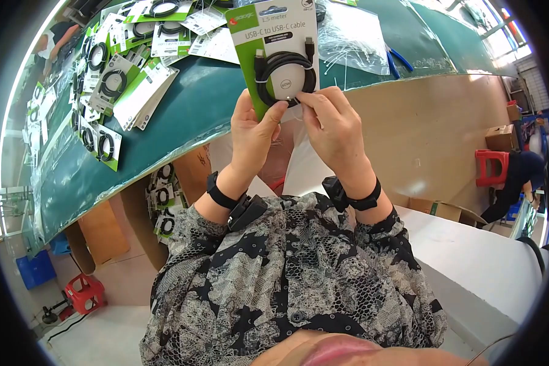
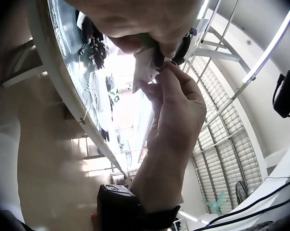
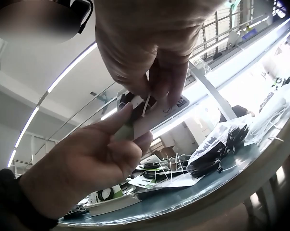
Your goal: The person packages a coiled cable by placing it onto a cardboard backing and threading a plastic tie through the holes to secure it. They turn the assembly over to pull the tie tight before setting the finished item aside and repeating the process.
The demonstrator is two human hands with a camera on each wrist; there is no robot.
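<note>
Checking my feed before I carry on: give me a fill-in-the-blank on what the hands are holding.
The left hand and right hand hold up a card printed USB-C to ___ Cable.
The coiled cable on it is ___.
The tabletop beyond is ___.
Missing words: USB-C; black; green.

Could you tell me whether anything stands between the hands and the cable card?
Nothing visible: the left hand holds the cable card by its lower edge, and the right hand pinches at its coiled cable.
</note>
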